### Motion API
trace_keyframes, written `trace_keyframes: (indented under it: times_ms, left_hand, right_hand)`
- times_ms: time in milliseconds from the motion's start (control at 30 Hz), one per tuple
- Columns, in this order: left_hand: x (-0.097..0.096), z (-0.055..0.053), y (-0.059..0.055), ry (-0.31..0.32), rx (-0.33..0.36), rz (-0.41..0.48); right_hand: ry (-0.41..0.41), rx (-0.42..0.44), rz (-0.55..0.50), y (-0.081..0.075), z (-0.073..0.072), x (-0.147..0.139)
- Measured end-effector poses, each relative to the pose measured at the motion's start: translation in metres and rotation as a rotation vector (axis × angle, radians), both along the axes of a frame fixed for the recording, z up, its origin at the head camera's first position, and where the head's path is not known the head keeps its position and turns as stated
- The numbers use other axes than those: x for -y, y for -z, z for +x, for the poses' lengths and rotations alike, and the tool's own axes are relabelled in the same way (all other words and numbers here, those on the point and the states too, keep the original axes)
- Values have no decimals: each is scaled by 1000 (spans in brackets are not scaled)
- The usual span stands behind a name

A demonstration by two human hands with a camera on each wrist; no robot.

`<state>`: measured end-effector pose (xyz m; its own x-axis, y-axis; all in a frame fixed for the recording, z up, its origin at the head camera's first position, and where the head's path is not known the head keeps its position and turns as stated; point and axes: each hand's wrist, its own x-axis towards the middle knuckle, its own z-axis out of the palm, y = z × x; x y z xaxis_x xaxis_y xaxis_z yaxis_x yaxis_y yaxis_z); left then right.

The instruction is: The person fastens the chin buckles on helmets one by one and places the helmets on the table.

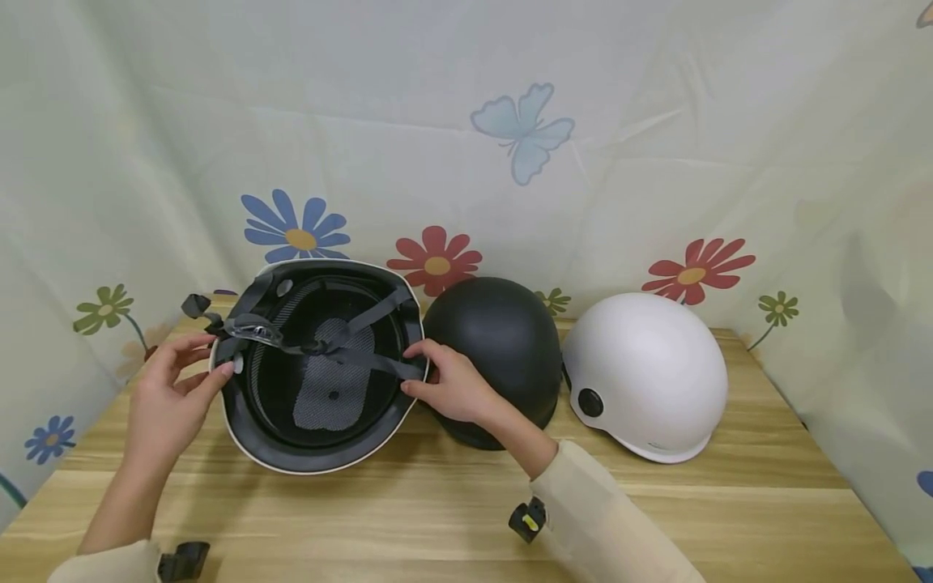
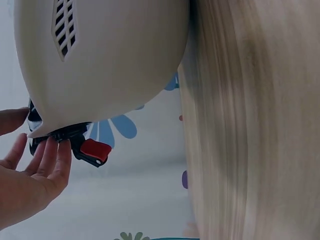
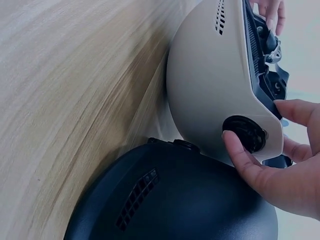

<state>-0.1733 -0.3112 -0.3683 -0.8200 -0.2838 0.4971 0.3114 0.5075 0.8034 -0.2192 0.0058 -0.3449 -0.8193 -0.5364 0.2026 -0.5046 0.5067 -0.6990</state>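
A cream-shelled helmet (image 1: 334, 405) lies upside down on the table, its black padded inside facing up. At its left rim my left hand (image 1: 164, 405) grips the edge, thumb on the inner side and fingers outside. My right hand (image 1: 459, 382) pinches the opposite rim; in the right wrist view one digit touches the round black disc (image 3: 250, 135) on the shell. Dark chin straps (image 1: 375, 363) cross the opening, with a buckle (image 1: 255, 333) near the left edge. A red-tabbed clip (image 2: 96, 150) hangs outside the rim by my left fingers.
Just right of the held helmet, a black helmet (image 1: 496, 348) sits dome up, partly behind my right hand. Beside it stands a white helmet (image 1: 656, 372), also dome up. All rest on a wood-grain table (image 1: 328, 518) before a flowered curtain (image 1: 641, 146).
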Motion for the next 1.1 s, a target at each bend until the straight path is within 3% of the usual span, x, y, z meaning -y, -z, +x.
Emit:
trace_keyframes:
  times_ms: [200, 233, 300, 433, 467, 533, 667, 767, 967, 1100]
  left_hand:
    - [3, -2, -5, 16, -1, 79]
    - [1, -1, -8, -7, 23, 43]
    - [11, -10, 3, 15, -8, 47]
    - [11, -12, 2, 31, -52, 32]
    - [10, -11, -1, 31, -63, 28]
    - [-2, -2, -16, 12, -46, 16]
    - [4, -3, -19, 3, 12, -5]
    - [14, -6, -15, 49, 77, 6]
    - [35, -11, -5, 205, 205, 63]
    - [47, -16, 6, 266, 237, 69]
  right_hand:
    - [-20, 12, -7, 2, -1, -1]
    - [-22, 16, -7, 2, -1, -1]
    - [-24, 24, -8, 3, -1, -1]
    - [-28, 30, -12, 2, 0, -2]
    - [-29, 31, -13, 2, 1, -2]
    - [-31, 31, -15, 2, 1, -3]
    - [-29, 35, -12, 2, 1, -3]
    - [-29, 39, -11, 2, 2, -3]
    - [-30, 43, -11, 1, 2, -3]
    - [-31, 45, -11, 2, 2, -3]
